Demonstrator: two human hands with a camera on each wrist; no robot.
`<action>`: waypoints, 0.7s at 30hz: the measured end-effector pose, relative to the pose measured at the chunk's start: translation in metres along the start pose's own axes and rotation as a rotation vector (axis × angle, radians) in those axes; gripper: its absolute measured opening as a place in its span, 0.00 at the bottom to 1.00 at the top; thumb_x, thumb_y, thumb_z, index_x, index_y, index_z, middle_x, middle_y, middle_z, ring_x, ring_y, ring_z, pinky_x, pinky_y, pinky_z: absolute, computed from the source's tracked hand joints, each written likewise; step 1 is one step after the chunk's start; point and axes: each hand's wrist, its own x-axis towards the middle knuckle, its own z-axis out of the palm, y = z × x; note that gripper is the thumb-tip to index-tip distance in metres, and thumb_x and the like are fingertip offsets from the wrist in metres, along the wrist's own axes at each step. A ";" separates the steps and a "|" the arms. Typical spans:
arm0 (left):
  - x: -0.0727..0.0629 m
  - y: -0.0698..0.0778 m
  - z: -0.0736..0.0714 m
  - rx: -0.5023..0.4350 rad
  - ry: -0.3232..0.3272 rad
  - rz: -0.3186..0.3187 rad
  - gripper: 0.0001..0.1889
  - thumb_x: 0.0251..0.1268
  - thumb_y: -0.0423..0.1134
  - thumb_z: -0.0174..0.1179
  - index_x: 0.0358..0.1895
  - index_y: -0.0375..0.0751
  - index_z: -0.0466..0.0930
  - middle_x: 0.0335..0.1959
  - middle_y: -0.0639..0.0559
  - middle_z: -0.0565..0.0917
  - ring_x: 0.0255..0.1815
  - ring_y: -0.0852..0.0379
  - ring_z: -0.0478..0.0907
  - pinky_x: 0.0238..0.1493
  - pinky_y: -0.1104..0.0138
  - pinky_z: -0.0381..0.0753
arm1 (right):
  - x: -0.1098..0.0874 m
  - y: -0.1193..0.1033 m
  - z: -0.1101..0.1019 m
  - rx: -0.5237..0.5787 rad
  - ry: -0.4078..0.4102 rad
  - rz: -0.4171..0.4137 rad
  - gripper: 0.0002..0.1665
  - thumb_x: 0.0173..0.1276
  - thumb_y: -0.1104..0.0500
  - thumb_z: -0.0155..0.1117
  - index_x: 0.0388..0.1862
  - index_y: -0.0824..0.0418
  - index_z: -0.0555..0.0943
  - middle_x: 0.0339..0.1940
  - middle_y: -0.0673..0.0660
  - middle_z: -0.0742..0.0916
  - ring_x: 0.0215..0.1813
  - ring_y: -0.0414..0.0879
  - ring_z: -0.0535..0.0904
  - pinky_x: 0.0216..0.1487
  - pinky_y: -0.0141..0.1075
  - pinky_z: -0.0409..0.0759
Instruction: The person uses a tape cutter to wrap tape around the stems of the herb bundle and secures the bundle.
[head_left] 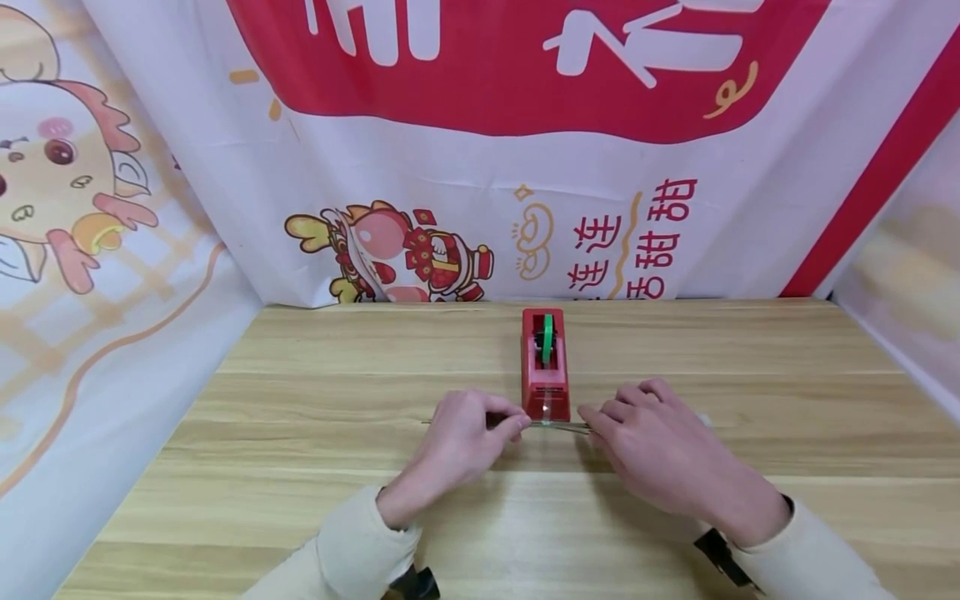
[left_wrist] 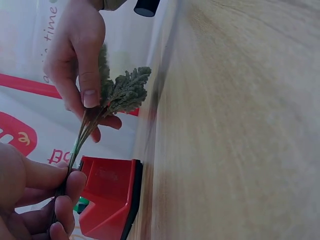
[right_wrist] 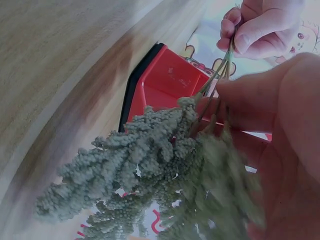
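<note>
A bunch of thin-stemmed, grey-green dried flowers (right_wrist: 130, 160) stretches between both hands, in front of a red tape dispenser (head_left: 546, 400). My left hand (head_left: 467, 433) pinches the lower ends of the stems (left_wrist: 82, 134) between thumb and fingers. Up by the flower heads, my right hand (head_left: 660, 442) holds the stems with thumb and fingers. A bit of clear, greenish tape (right_wrist: 229, 56) lies on the stems between the hands, close to the dispenser's front edge. From above, the flower heads are mostly hidden under the right hand.
A green tape roll (head_left: 548, 337) sits in the dispenser, which stands on the wooden table (head_left: 337, 375). Behind the table hangs a printed white and red cloth (head_left: 450, 158), with another patterned cloth (head_left: 112, 275) along the left side.
</note>
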 end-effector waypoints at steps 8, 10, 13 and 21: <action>0.000 0.001 0.001 0.018 0.015 -0.015 0.06 0.70 0.41 0.72 0.43 0.47 0.94 0.40 0.52 0.95 0.19 0.62 0.70 0.26 0.71 0.68 | 0.003 -0.001 0.002 0.030 0.008 0.064 0.10 0.66 0.51 0.80 0.43 0.50 0.91 0.39 0.49 0.91 0.49 0.50 0.81 0.61 0.53 0.79; -0.001 0.001 0.001 0.017 0.014 -0.017 0.05 0.69 0.41 0.73 0.43 0.48 0.94 0.42 0.52 0.95 0.20 0.62 0.70 0.28 0.70 0.69 | 0.003 0.000 0.002 0.037 0.028 0.075 0.08 0.64 0.51 0.82 0.37 0.50 0.90 0.37 0.48 0.89 0.48 0.49 0.80 0.61 0.53 0.79; -0.001 0.001 0.002 0.024 0.018 -0.016 0.04 0.68 0.42 0.74 0.41 0.50 0.94 0.43 0.53 0.95 0.22 0.62 0.70 0.31 0.69 0.69 | 0.004 0.001 0.003 0.037 0.056 0.079 0.11 0.62 0.51 0.83 0.33 0.50 0.86 0.37 0.48 0.89 0.47 0.49 0.80 0.60 0.53 0.79; 0.000 -0.001 0.002 0.015 -0.009 -0.007 0.04 0.68 0.42 0.73 0.42 0.50 0.93 0.37 0.57 0.93 0.26 0.63 0.78 0.33 0.70 0.75 | 0.006 0.000 0.007 0.012 0.088 0.068 0.15 0.61 0.52 0.84 0.33 0.52 0.82 0.37 0.50 0.89 0.44 0.48 0.82 0.54 0.49 0.82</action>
